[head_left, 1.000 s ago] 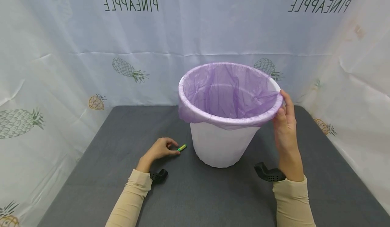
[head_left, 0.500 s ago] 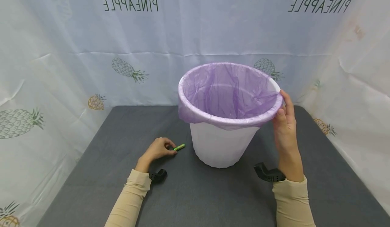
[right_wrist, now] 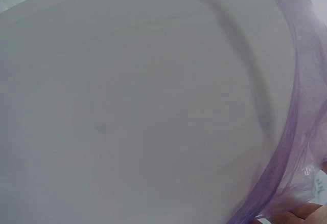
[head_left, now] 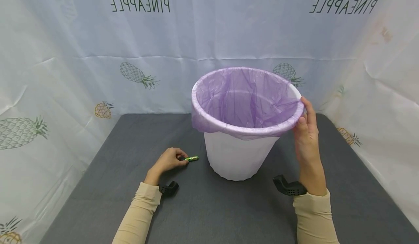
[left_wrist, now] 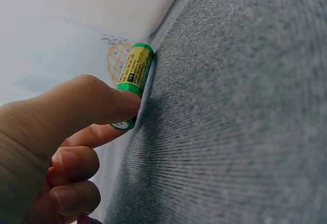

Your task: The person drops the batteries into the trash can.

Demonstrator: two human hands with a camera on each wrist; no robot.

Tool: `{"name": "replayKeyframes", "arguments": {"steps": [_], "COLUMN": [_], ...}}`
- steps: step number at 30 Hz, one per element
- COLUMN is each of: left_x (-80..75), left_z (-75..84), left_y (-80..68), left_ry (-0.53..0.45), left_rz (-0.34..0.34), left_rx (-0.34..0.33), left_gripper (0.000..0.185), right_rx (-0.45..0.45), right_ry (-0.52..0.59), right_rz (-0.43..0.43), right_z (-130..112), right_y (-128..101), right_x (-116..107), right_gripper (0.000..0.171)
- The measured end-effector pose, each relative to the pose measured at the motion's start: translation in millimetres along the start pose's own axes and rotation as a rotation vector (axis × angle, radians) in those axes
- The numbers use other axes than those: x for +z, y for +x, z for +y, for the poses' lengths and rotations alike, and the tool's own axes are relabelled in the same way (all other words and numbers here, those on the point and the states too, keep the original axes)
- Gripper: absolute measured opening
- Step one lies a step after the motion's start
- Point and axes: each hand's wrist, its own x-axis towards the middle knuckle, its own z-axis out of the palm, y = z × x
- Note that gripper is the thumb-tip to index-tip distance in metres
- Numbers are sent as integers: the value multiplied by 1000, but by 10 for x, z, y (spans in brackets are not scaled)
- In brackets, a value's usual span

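A small green and yellow battery lies on the dark grey cloth, left of the bin in the head view. My left hand pinches one end of it between thumb and index finger; the other fingers curl below, clear of the battery in the left wrist view. A white trash bin stands upright, lined with a purple bag folded over its rim. On the bin's right side, my right hand grips the rim and bag. Only bits of its fingers show at the corner of the right wrist view.
The grey tabletop runs beneath both arms. White curtains printed with pineapples hang behind and at both sides. Each wrist wears a black camera mount, such as the right one.
The left hand has shifted slightly left, and the battery has moved left and turned flatter with it. The right hand and the bin have stayed in place.
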Motion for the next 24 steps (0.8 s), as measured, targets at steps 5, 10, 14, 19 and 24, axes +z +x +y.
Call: {"name": "replayKeyframes", "arguments": {"steps": [5, 10, 14, 19, 24], "left_x": [-26, -65, -100, -144, -212], "left_z": [20, 35, 36, 58, 88], "left_y": [-17, -39, -54, -69, -71], "left_ry": [-18, -32, -41, -50, -36], "left_rz": [8, 32, 52, 73, 106], "left_rx": [12, 33, 43, 47, 53], "left_gripper": [13, 13, 14, 15, 17], "right_rx": [-5, 2, 3, 6, 3], "right_ry": [-10, -4, -4, -8, 3], "right_rz": [-4, 0, -2, -2, 8], "right_z": [6, -1, -2, -2, -6], "right_y": [-1, 1, 1, 0, -1], "right_x": [-4, 2, 6, 0, -1], "right_gripper": [48, 48, 48, 48, 48]}}
